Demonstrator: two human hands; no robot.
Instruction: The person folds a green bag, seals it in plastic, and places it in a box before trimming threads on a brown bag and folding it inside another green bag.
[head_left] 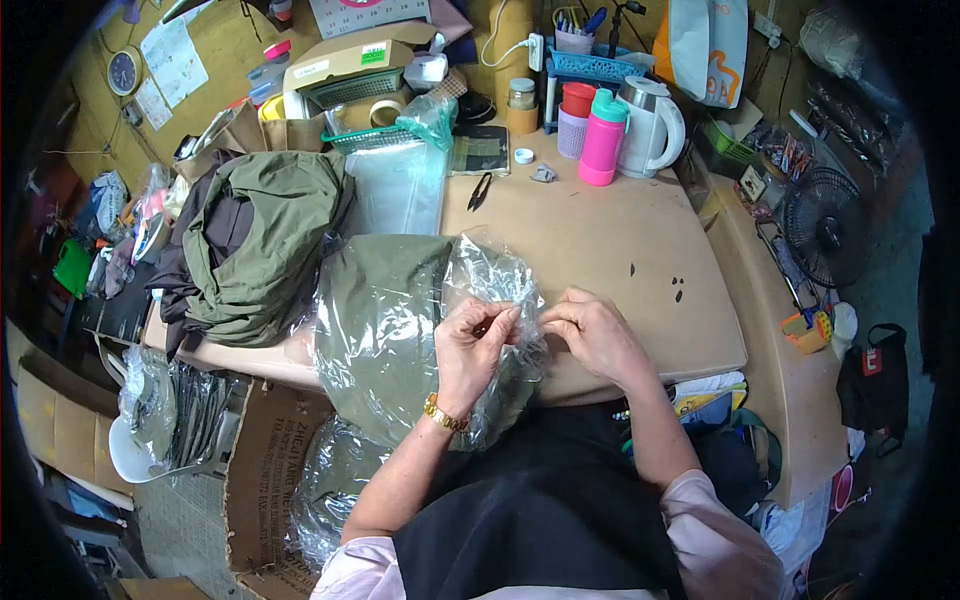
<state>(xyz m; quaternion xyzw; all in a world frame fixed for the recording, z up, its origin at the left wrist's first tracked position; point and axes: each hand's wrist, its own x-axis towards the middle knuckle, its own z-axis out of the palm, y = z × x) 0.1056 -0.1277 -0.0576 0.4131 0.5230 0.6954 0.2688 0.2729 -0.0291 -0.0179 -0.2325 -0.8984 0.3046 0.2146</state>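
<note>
A clear plastic bag (375,335) with folded olive-green fabric inside lies over the table's front edge. My left hand (472,345) is closed in a pinch on the bag's loose clear flap (490,270). Close to its right, my right hand (597,338) is also pinched, its fingertips at the flap's right edge. What sits between those fingertips is too small to make out. To the left of the bag rests a pile of olive and dark garments (265,245).
Black thread snips (480,191) lie on the brown tabletop (590,235). At the back stand a pink bottle (602,140), a white kettle (645,130) and a blue basket (595,66). A cardboard box (265,490) with bagged fabric is below the left front edge; a fan (825,228) stands right.
</note>
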